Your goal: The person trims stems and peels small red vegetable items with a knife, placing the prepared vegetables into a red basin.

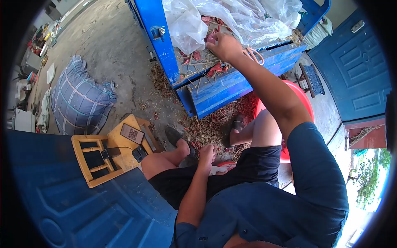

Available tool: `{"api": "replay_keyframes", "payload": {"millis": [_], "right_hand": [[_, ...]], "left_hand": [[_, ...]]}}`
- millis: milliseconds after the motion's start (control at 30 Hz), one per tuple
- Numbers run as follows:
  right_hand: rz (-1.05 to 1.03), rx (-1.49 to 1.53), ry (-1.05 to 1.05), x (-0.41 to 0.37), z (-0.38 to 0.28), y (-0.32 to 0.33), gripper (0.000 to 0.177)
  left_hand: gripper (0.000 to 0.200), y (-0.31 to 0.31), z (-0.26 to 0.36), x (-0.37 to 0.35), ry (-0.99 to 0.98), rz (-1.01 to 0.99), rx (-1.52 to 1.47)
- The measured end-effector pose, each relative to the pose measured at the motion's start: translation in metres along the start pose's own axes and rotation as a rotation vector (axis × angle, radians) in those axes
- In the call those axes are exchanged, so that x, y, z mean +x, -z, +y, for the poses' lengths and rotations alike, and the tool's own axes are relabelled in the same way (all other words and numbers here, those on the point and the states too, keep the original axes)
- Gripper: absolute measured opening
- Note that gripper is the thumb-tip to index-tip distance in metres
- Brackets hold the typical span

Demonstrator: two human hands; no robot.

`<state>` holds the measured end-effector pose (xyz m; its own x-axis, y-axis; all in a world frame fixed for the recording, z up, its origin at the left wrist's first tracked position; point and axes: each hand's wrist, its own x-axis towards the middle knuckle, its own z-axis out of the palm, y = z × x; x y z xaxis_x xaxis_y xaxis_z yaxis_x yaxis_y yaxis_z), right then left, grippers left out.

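My right hand [225, 47] reaches onto the bed of a blue metal cart [231, 93], its fingers closed on a reddish piece [211, 38] beside clear plastic sheeting [186, 27]. Other red pieces [215, 69] and dry stalks lie along the cart's edge. Just right of that hand, scissors with pinkish handles [254, 56] rest on the edge. My left hand [207, 154] is closed low between my knees; what it holds, if anything, is too small to tell.
A red basin [304, 101] stands by my right leg. Straw and red scraps [206, 134] cover the ground ahead. On the left are a small wooden chair [122, 151] with a phone [132, 134] and a stuffed plaid sack [82, 97]. A low stool [312, 79] stands near the blue door.
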<state>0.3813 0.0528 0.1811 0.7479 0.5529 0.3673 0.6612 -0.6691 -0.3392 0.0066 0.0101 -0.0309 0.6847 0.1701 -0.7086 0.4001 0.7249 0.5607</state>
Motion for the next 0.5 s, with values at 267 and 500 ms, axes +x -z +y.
{"api": "replay_keyframes", "payload": {"millis": [267,500], "right_hand": [[-0.129,0.116,-0.167,0.008,-0.006,-0.002,0.029],[0.195,0.795,-0.329,-0.114,0.083,0.111,0.022]], "left_hand": [[0.017,-0.005,0.009,-0.005,-0.012,0.027,-0.033],[0.017,-0.018,-0.005,0.006,0.034,-0.068,-0.003]]}}
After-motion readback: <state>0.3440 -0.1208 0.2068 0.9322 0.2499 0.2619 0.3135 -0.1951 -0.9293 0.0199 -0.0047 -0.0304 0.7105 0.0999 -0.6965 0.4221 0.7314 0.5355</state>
